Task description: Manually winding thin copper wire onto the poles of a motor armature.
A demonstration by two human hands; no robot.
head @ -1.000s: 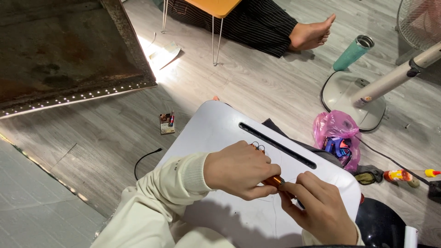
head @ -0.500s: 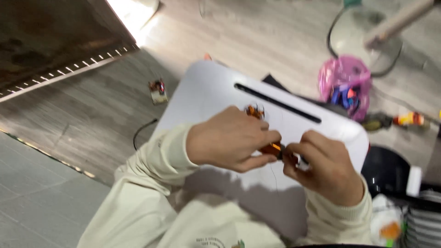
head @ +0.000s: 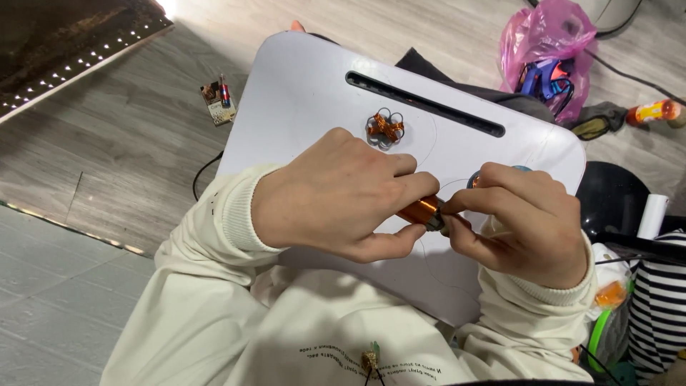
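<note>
Over the middle of the white lap tray (head: 300,93), left hand (head: 336,196) and right hand (head: 525,221) pinching shut on opposite ends of a copper coil (head: 421,211), steadying it; beyond, nearer the tray's slot, a wire-ring cluster (head: 384,129).

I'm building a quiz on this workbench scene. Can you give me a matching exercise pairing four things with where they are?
Things:
1. copper wire coil
2. cluster of metal rings wound with copper wire
3. pink plastic bag
4. small circuit board

Places:
A. on the wooden floor, left of the white lap desk
B. pinched between left hand and right hand
C. lying on the desk below its long slot
D. on the floor beyond the desk's far right corner

Pairs: 1-B, 2-C, 3-D, 4-A
</note>
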